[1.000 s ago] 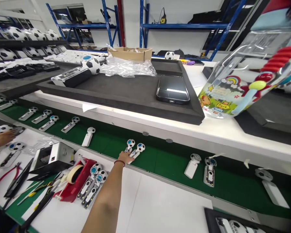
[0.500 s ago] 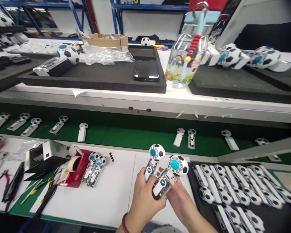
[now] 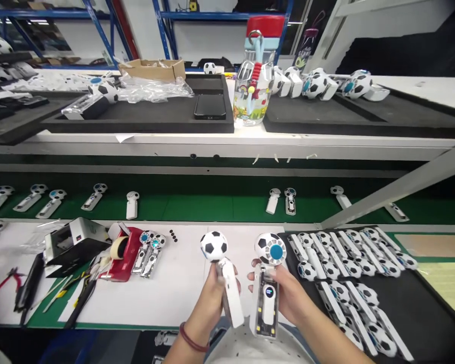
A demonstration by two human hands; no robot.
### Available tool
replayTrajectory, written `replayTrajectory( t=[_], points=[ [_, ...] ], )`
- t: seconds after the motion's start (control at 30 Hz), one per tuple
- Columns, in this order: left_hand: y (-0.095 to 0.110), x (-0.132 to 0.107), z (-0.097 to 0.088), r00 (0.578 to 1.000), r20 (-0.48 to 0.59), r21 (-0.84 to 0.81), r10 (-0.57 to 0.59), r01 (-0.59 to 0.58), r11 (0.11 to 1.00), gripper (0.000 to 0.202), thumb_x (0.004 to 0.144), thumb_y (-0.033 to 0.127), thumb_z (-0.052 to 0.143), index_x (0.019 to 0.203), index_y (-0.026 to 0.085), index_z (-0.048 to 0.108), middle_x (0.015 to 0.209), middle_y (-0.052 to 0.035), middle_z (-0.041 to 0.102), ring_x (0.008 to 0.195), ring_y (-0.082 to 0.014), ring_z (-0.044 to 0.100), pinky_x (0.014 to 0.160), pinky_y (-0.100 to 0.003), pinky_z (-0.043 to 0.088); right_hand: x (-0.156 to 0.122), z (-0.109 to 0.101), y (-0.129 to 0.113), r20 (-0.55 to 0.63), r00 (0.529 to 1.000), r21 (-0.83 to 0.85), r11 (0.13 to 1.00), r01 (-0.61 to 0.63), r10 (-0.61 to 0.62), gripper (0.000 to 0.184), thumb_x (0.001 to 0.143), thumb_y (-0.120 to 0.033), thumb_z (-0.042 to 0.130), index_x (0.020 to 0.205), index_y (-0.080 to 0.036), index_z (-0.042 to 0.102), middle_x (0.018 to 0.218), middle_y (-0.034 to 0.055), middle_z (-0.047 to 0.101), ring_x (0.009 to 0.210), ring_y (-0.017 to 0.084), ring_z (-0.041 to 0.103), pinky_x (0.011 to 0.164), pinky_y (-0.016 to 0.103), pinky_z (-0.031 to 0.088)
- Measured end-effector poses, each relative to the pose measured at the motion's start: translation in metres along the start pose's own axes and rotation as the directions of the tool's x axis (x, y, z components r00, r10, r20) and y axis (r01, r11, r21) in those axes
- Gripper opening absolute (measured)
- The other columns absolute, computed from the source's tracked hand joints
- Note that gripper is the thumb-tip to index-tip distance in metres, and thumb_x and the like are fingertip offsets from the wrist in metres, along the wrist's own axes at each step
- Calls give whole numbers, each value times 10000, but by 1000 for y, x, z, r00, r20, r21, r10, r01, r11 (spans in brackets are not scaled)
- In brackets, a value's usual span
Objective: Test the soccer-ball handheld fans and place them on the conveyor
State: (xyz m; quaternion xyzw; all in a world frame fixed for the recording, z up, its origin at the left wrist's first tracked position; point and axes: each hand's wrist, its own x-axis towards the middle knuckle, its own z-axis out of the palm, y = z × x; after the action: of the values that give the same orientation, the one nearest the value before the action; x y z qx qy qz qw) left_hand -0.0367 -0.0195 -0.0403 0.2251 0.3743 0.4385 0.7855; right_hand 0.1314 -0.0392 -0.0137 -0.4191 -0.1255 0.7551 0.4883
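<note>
White-handled soccer-ball gadget (image 3: 229,296) is sitting firmly gripped in the left hand (image 3: 208,303). The right hand (image 3: 288,296) is wrapping around a clear-backed soccer-ball gadget (image 3: 266,308), just beside a black foam tray (image 3: 420,296).

**Head camera looking forward and down across the bench**

The camera is riding on the person's head and is facing forward and down over the white workbench (image 3: 174,303). It is looking closely at the left hand (image 3: 208,308) and right hand (image 3: 288,293) near the bottom of the frame. Beyond them, it is taking in the green conveyor belt (image 3: 197,208), with the blue shelves (image 3: 220,15) far off along the top.
</note>
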Motion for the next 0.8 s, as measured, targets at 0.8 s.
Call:
replayTrajectory(
  t=[0.8],
  points=[
    [-5,-10,29,957,-258,-206,-130,77,975,430,790,544,415,678,149,544,552,-19,564,511,-151,532,555,-288,431,-4,-42,24,-162,978,80,986,149,-134,467,700,-603,549,782,-145,592,620,37,639,533,128,551,487,216,412]
  ],
)
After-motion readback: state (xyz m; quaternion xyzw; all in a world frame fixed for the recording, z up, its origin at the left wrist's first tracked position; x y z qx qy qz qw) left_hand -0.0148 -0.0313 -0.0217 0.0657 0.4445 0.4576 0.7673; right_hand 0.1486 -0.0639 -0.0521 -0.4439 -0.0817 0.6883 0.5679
